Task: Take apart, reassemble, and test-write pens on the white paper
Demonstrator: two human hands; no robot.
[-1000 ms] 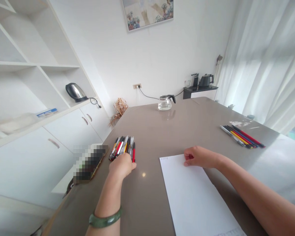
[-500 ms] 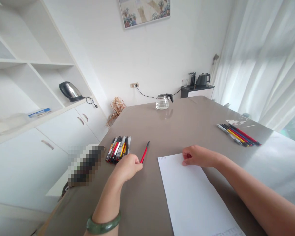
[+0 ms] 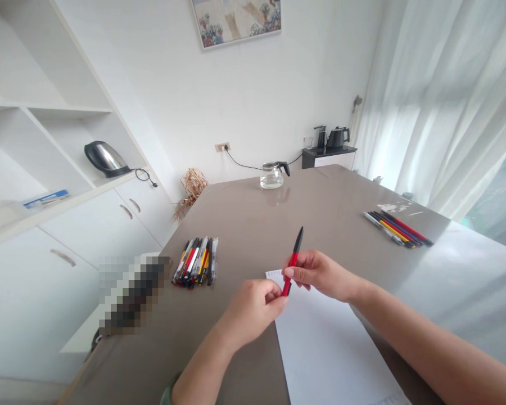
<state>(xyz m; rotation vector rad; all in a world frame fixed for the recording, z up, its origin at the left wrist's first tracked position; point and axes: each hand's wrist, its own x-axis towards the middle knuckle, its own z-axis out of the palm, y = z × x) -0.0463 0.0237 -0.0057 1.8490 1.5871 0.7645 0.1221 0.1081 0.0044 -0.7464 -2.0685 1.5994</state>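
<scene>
A red pen point(image 3: 293, 260) with a black tip section is held tilted above the top edge of a white sheet of paper point(image 3: 329, 337). My left hand point(image 3: 255, 312) pinches its lower end, close to the clicker. Thumb and fingers of my right hand point(image 3: 320, 274) grip the same pen around its middle. Small marks show at the paper's top left corner. On the table to the left lies a pile of pens point(image 3: 195, 262) in red, white, yellow and black. A smaller row of pens point(image 3: 398, 229) lies at the right.
Toward the far end of the brown table point(image 3: 236, 219) stands a glass pot point(image 3: 272, 175) holding clear liquid. A black kettle point(image 3: 338, 136) is on a low cabinet behind. Another kettle point(image 3: 105, 158) sits on the left shelf. A blurred patch covers something at the left table edge.
My left hand has carried the red pen rightward from beside the pile to above the paper. My right hand has left the paper and taken hold of the pen. The view has shifted slightly.
</scene>
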